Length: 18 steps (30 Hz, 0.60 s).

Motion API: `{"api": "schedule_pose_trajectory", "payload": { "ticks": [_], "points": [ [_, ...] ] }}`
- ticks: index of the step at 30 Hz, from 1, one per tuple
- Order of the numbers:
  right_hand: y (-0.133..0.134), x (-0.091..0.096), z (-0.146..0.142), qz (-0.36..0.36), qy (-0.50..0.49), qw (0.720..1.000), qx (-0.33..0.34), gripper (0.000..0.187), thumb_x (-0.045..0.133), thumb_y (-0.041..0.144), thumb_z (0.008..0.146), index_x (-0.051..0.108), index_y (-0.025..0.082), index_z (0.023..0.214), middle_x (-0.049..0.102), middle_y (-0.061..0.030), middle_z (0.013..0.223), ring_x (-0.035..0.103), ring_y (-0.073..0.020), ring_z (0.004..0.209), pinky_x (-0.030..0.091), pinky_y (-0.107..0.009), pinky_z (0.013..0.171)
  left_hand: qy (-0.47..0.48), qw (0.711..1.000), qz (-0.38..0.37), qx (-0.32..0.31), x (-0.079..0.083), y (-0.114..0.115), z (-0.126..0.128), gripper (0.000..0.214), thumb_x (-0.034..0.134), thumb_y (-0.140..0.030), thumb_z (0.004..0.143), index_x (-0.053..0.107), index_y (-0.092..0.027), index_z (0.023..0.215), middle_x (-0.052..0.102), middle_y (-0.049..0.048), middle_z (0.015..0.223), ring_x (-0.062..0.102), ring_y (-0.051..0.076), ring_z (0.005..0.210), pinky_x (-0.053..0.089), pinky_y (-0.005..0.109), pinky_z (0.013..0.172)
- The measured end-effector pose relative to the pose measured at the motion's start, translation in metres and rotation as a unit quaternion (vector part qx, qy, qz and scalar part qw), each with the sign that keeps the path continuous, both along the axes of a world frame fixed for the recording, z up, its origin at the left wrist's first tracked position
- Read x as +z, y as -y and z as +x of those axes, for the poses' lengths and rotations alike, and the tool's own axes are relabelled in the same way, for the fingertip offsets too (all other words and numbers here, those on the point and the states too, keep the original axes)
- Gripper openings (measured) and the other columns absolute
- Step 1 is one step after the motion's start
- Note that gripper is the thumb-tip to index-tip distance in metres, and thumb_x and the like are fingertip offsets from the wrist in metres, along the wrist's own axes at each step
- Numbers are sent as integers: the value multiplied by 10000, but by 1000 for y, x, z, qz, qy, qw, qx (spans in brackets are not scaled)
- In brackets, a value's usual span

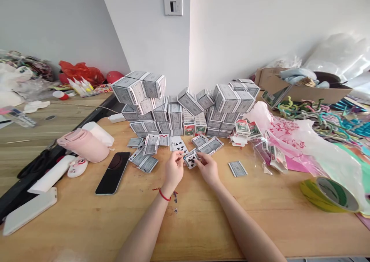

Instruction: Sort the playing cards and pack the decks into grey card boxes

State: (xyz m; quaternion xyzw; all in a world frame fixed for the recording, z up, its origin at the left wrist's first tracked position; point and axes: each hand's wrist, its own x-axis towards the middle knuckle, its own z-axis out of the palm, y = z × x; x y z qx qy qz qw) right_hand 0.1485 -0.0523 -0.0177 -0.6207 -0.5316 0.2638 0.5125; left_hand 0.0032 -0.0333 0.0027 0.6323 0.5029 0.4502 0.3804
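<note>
Black-club cards (190, 159) | left hand (173, 170), right hand (208, 169): fingers closed on them | loose pinch could drop cards

White walls (245, 30) behind a wooden table (202, 231).

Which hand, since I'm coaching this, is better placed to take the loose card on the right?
Probably the right hand: it sits nearer the loose card than the left hand does.

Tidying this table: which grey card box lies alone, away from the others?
The flat grey-patterned one, right of the right hand: it lies by itself; the others cluster by the stack.
</note>
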Motion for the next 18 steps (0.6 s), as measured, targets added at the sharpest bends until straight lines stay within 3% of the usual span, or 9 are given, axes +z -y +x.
{"api": "schedule_pose_trajectory", "payload": {
  "ticks": [4, 10, 18],
  "points": [
    [0, -6, -1, -16, 13, 1000, -4, 279, 557, 355, 687, 672, 158, 849, 654, -65, 719, 550, -182, 616, 436, -300, 618, 15, 1000, 5, 10, 0, 0, 0, 211, 450, -206, 771, 495, -168, 973, 595, 78, 914, 596, 134, 719, 500, 257, 606],
    [1, -7, -4, -35, -25, 999, 22, 303, 517, 338, 712, 655, 170, 922, 675, -58, 834, 586, -209, 683, 445, -302, 642, -47, 998, 9, 29, -4, 5, 6, 359, 553, -223, 716, 448, -178, 1056, 618, 54, 818, 607, 156, 706, 487, 283, 630],
    [1, 0, -3, -28, 28, 997, 64, 282, 439, 320, 754, 672, 166, 790, 590, 3, 565, 487, -144, 498, 366, -231, 481, -203, 977, 52, 49, -3, 10, 10, 385, 376, -58, 757, 428, -153, 1126, 617, 120, 928, 595, 217, 821, 448, 298, 632]
  ]
}}
